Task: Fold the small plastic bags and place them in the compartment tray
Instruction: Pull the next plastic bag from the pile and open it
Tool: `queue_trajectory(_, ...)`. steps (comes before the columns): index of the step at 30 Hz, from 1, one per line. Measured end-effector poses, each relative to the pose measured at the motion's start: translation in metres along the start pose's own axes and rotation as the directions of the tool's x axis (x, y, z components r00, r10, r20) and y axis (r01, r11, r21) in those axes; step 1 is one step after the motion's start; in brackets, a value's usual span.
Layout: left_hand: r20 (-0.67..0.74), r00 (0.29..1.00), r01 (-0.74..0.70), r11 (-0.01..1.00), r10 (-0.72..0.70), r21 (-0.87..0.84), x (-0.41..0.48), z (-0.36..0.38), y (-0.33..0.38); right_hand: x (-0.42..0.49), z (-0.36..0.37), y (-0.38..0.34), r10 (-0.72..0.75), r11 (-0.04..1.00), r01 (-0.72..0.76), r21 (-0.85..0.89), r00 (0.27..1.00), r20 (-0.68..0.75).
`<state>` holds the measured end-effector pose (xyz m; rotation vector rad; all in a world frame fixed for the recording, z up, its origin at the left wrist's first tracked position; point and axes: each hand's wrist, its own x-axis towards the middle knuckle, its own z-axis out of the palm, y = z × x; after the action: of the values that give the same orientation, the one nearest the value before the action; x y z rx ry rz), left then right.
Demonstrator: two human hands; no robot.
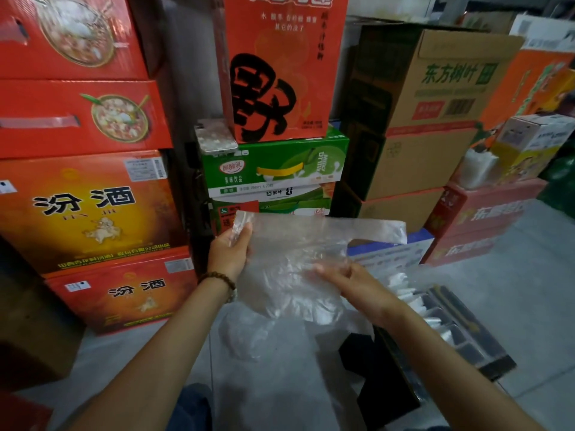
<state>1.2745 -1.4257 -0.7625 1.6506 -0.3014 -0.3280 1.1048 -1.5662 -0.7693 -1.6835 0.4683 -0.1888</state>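
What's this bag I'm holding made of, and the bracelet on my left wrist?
The bag looks like thin clear plastic film, slightly glossy: boxes show through it and it crinkles. The bracelet seems to be round brown beads, probably wood, matte; resin is possible.

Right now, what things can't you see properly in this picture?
All in the head view:
- Right hand: its fingertips are veiled by the plastic bag, so its grip is unclear.
- Compartment tray: the right forearm and the bag cover part of it, so the filled slots can't be counted.
- Loose bags on the floor: blurred and see-through, number unclear.
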Motion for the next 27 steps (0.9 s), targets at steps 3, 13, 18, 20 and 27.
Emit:
queue_trajectory(3, 0.053, 0.99, 0.133, 0.991, -0.132, -0.016, 0.004, -0.002, -0.002, 0.004, -0.002, -0.002, -0.116, 0.993, 0.118, 0.025, 0.99, -0.085)
queue_trajectory(13, 0.081, 0.994, -0.085, 0.99, 0.076, 0.111, -0.004, 0.007, -0.005, -0.006, 0.003, -0.009, -0.083, 0.995, 0.086, 0.051, 0.995, -0.063)
queue_trajectory(18, 0.016, 0.983, -0.182, 0.971, 0.182, 0.155, 0.004, -0.004, -0.006, -0.008, -0.007, -0.011, 0.007, 0.99, -0.007, 0.141, 1.0, 0.002)
queue_trajectory(20, 0.035, 0.981, -0.196, 0.967, 0.193, 0.162, 0.007, -0.008, -0.006, -0.007, -0.013, -0.011, 0.009, 0.996, -0.009, 0.092, 1.0, 0.001)
queue_trajectory(27, 0.059, 0.982, -0.181, 0.981, 0.178, 0.066, 0.009, -0.018, 0.003, -0.012, -0.025, -0.009, 0.047, 0.986, -0.05, -0.159, 0.999, -0.027)
